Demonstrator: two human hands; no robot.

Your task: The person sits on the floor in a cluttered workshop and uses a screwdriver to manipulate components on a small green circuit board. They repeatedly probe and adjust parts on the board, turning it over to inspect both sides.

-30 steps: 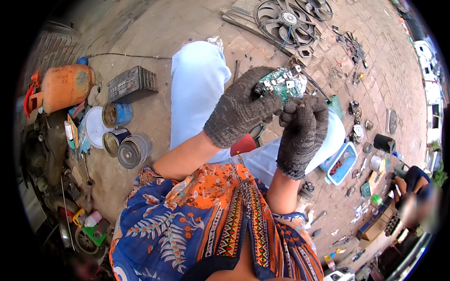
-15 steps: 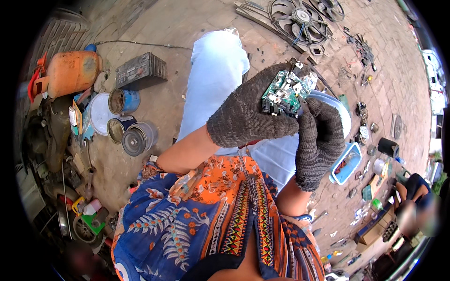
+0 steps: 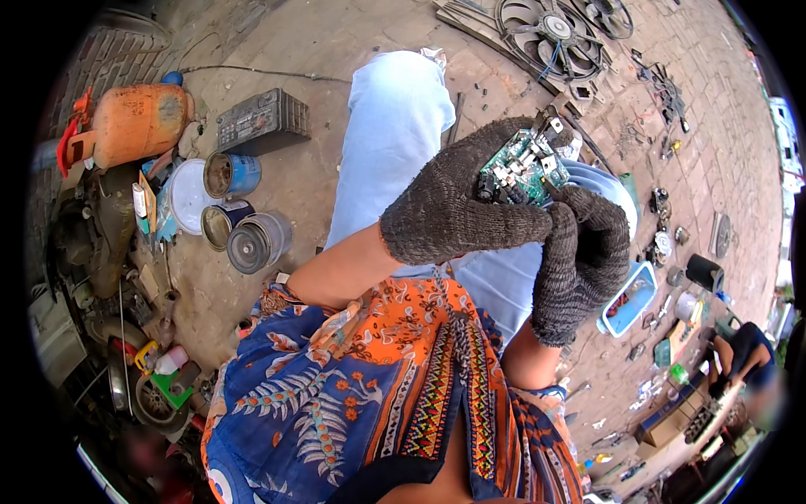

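A green circuit board point(image 3: 525, 172) with metal and black components lies in my left hand point(image 3: 449, 197), whose dark knitted glove wraps round its left and lower sides. My right hand point(image 3: 588, 252), in a matching glove, has its fingers curled and pinched at the board's lower right edge. My light blue trousered legs point(image 3: 382, 118) are spread beneath, and my patterned top fills the lower middle of the view.
At left lie an orange gas cylinder point(image 3: 138, 122), a battery point(image 3: 260, 122), cans point(image 3: 243, 176) and motor clutter. Radiator fans point(image 3: 550, 42) lie at top right; a blue tub point(image 3: 630, 302), loose parts and a crouching co-worker point(image 3: 743, 361) are at right.
The board has turned to show more of its component side and shifted rightward in view with both hands. The surroundings have also shifted slightly in view.
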